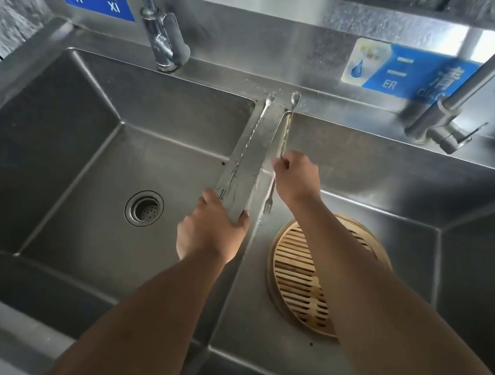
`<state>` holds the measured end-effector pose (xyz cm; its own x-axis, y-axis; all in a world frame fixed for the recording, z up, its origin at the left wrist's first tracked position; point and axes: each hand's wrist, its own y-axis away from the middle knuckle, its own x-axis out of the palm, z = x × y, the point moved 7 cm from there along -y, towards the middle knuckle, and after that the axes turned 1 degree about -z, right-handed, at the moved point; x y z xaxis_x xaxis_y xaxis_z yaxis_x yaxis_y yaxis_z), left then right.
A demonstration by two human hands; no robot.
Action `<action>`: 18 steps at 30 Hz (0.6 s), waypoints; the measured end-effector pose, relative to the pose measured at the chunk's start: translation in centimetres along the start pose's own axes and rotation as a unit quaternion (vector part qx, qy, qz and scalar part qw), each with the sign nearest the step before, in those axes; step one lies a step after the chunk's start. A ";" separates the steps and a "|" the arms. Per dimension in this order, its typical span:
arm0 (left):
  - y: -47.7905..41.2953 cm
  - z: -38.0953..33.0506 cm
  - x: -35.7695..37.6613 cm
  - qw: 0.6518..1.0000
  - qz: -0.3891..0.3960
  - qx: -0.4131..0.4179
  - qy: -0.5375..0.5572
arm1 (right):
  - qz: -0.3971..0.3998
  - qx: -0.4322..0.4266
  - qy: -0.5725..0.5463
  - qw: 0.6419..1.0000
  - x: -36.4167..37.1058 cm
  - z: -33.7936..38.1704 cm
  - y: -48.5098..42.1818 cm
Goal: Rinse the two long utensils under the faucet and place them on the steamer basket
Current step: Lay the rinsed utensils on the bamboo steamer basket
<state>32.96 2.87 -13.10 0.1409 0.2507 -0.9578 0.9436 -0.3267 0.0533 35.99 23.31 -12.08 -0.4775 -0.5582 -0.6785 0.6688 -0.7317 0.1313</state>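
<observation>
Both arms reach forward: the right hand [297, 178] pinches the right utensil [285, 135] mid-shaft, and the left hand [214, 227] straddles the near end of the sink divider [265, 145] by the left utensil [247, 143], grip unclear. Both are thin wet steel rods lying along the divider's edges, spoon ends far, fork ends near; the steamer [271, 253] sits in the right basin

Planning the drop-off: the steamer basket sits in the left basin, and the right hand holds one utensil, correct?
Wrong basin. The head view shows the steamer basket in the right basin; the right hand does hold one utensil.
</observation>
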 end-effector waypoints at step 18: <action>-0.5 -0.1 0.0 1.000 -0.020 0.009 -0.005 | 0.088 0.068 0.185 0.976 1.4 -20.7 9.3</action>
<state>32.55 3.13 -13.09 0.0998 0.2558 -0.9616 0.9426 -0.3337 0.0090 53.35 23.88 -26.77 -0.1067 -0.5190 -0.8481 0.6289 -0.6959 0.3467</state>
